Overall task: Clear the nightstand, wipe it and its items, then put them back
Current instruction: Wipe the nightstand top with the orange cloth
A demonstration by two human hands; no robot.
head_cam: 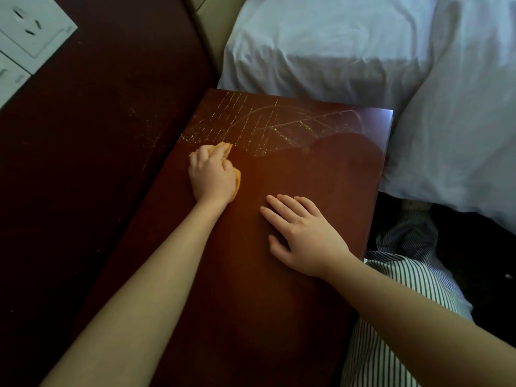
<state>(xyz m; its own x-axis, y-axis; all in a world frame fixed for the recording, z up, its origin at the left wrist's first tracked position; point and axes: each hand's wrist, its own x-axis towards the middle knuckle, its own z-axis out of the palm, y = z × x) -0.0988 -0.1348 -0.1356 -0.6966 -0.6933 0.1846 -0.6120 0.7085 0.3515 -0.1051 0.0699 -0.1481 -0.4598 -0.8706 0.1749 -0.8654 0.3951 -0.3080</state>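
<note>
Fingers (203, 156) of your left hand (213, 178) clamp the limp orange cloth (237, 180), best held bunched; your right hand (304, 237) lies straight-fingered on the reddish wooden surface (279, 308).

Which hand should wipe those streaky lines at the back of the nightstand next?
Left, probably. The left hand grips the yellow cloth and sits right beside the streaks on the nightstand. The right hand lies flat nearer the person, holding nothing.
</note>
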